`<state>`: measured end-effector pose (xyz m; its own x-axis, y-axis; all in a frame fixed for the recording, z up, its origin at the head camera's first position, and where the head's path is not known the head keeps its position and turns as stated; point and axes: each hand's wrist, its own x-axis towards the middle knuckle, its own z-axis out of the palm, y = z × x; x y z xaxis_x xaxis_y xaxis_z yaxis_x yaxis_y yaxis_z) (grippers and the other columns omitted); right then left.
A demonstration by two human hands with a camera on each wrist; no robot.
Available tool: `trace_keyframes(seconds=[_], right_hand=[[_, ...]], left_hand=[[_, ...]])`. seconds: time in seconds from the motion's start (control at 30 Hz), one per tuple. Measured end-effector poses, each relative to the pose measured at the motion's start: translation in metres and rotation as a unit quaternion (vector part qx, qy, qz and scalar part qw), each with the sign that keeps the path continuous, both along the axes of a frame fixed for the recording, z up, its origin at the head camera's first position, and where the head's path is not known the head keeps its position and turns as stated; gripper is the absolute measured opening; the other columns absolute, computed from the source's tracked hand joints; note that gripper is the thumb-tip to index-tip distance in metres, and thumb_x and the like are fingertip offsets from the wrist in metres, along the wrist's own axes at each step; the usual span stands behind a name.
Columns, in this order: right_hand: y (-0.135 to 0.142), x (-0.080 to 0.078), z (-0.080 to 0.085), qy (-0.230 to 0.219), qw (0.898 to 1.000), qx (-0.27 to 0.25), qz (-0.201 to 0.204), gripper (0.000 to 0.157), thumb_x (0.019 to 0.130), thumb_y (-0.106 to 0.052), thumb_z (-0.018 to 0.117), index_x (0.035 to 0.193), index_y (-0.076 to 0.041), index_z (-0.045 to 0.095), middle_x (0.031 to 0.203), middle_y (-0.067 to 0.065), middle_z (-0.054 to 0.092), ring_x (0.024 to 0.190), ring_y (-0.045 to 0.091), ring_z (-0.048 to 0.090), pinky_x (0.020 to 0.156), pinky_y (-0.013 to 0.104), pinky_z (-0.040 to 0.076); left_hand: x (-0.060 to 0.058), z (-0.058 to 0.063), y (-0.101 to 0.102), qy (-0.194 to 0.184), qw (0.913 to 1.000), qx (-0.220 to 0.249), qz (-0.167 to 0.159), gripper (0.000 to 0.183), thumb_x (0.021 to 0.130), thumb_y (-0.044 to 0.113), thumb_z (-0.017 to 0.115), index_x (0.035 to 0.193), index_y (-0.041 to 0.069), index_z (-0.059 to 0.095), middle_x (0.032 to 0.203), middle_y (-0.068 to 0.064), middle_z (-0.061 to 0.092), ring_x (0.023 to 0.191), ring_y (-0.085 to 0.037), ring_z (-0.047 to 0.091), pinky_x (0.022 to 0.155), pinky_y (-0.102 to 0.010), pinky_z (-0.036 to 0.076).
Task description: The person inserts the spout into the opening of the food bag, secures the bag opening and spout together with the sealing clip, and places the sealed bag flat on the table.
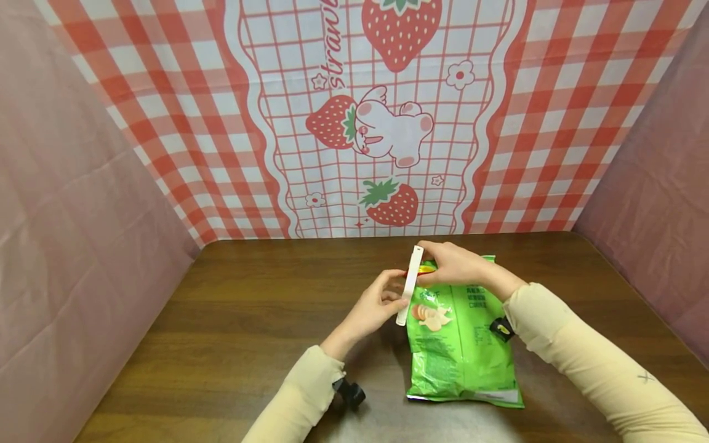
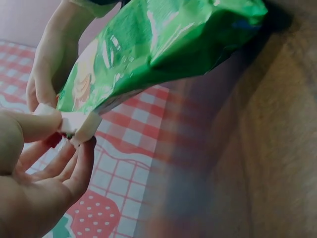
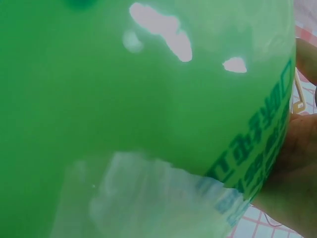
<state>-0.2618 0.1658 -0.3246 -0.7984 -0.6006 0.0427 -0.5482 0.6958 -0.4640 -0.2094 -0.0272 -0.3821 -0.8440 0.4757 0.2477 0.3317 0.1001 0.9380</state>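
A long white bag clip (image 1: 410,284) lies across the upper left edge of a green chip bag (image 1: 471,351). My left hand (image 1: 376,304) pinches this clip from the left. In the left wrist view, the thumb of that hand presses on top of the clip (image 2: 81,125) and its fingertips bear from beneath. From the bag's side, my right hand (image 1: 456,264) grips the clip's far end, its fingers and thumb either side of a red and yellow patch. Green film fills most of the right wrist view, with part of the right hand (image 3: 297,163) behind it.
The bag's lower end reaches toward the near side of the brown wooden table (image 1: 266,332). A red-checked strawberry cloth (image 1: 365,197) hangs behind the table, and pink curtains (image 1: 100,221) stand along both sides. Black wrist cameras (image 1: 350,392) sit at both cuffs.
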Motion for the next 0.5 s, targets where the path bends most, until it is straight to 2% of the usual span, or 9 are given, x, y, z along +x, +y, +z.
trace_keyframes(seconds=[0.27,0.5], right_hand=[[0.000,0.000,-0.003,-0.018,1.000,-0.006,-0.004,0.049,0.069,-0.043,0.065,0.103,-0.015,0.045,0.099,0.004,0.058,0.094,0.019,0.054,0.074,0.035,0.043],[-0.001,0.000,-0.004,-0.020,1.000,-0.001,-0.007,0.049,0.069,-0.042,0.065,0.104,-0.014,0.045,0.099,0.004,0.058,0.094,0.017,0.053,0.075,0.035,0.043]], left_hand=[[-0.015,-0.001,-0.005,-0.058,0.9959,0.003,-0.069,0.041,0.081,-0.001,0.053,0.119,0.000,0.038,0.112,-0.019,0.046,0.087,-0.023,0.053,0.071,-0.026,0.045],[-0.015,-0.002,-0.005,-0.059,0.9952,0.006,-0.078,0.034,0.080,-0.003,0.053,0.112,-0.005,0.040,0.107,-0.023,0.048,0.094,-0.030,0.052,0.074,-0.026,0.044]])
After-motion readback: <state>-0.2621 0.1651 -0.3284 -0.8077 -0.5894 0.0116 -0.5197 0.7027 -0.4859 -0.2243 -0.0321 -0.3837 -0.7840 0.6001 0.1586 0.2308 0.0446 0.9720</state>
